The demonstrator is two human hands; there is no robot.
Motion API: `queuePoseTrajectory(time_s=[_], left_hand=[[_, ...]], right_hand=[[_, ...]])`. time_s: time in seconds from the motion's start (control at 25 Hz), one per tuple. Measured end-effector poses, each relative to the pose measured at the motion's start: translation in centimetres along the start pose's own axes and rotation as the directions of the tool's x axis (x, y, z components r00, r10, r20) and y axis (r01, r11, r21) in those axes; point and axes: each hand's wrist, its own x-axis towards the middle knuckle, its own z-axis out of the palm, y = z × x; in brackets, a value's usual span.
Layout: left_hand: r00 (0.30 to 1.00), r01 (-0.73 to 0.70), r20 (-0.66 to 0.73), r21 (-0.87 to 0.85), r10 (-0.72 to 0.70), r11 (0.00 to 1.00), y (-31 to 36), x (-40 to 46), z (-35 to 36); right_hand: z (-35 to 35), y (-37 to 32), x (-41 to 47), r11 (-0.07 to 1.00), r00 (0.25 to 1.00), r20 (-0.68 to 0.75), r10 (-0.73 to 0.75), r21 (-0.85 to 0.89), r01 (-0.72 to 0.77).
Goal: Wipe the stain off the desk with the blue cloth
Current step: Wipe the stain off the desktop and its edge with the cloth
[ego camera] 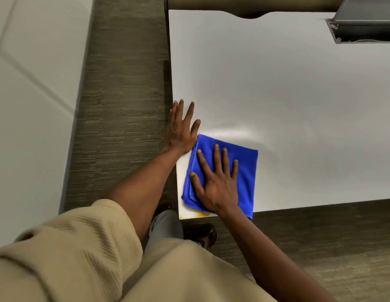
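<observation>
Clearly mid-wipe in the head view: right hand [215, 184], fingers spread flat, pressing the folded blue cloth [242, 171] onto the desk [298, 94] at its near left corner. Left hand [181, 131] splayed open, bracing on the left edge, gripping nothing. Next, probably a pull toward the near edge, over the yellow stain [201, 214] peeking out there.

Dark streaked carpet [124, 105]; second white table [32, 116] left; grey cable box [364, 27].

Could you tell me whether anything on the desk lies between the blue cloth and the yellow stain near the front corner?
Nothing visible does. The blue cloth, pressed flat under the right hand, already borders the yellow stain at the desk corner. The left hand rests flat beside the cloth's far edge, away from the stain.
</observation>
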Motion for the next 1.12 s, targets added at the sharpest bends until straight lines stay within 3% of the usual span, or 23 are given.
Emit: queuePoseTrajectory(time_s=[0.12,0.2,0.32,0.44,0.56,0.68,0.72,0.84,1.0,1.08,1.12], left_hand=[[0.999,-0.041,-0.011,0.017,0.042,0.999,0.1,-0.1,0.0],[0.998,-0.064,0.001,0.032,0.064,0.997,0.1,-0.2,0.0],[0.997,-0.070,0.016,0.021,0.069,0.997,0.3,-0.1,-0.3],[0.996,-0.086,0.018,0.023,0.086,0.996,0.4,-0.2,-0.5],[0.996,-0.094,-0.002,-0.014,0.094,0.995,0.3,-0.1,-0.6],[0.996,-0.086,0.039,0.011,0.085,0.996,0.3,-0.1,-0.8],[0.995,-0.082,0.054,0.027,0.080,0.996,0.4,-0.1,-1.0],[0.989,-0.113,0.103,0.103,0.102,0.988,0.6,-0.3,-1.0],[0.967,-0.232,0.133,0.097,0.218,0.968,0.6,-0.1,-1.2],[0.961,-0.251,0.137,0.075,0.239,0.965,0.7,-0.2,-1.4],[0.960,-0.250,0.146,0.069,0.239,0.966,0.7,-0.1,-1.5]], right_hand=[[-0.9,3.9,-1.5,0.993,0.993,0.029,-0.114,-0.032,0.114],[-2.0,5.6,-1.1,0.998,0.997,0.046,0.054,-0.040,-0.053],[-2.1,2.6,0.9,0.929,0.929,0.047,0.368,0.017,-0.369],[-1.0,-3.3,2.9,0.858,0.862,0.044,0.504,0.084,-0.506],[0.0,-6.3,1.6,0.909,0.911,0.014,0.413,0.061,-0.413],[-0.3,-3.5,-0.9,0.981,0.981,0.012,0.192,-0.020,-0.192],[-0.8,-1.9,-1.1,0.982,0.982,0.023,0.187,-0.030,-0.186],[-2.0,0.9,-0.3,0.910,0.909,0.053,0.413,0.007,-0.414],[-1.0,-2.3,3.3,0.780,0.786,0.033,0.617,0.105,-0.617],[-0.6,-3.9,4.3,0.782,0.790,0.033,0.612,0.120,-0.612],[-0.6,-4.2,3.9,0.831,0.836,0.016,0.549,0.103,-0.547]])
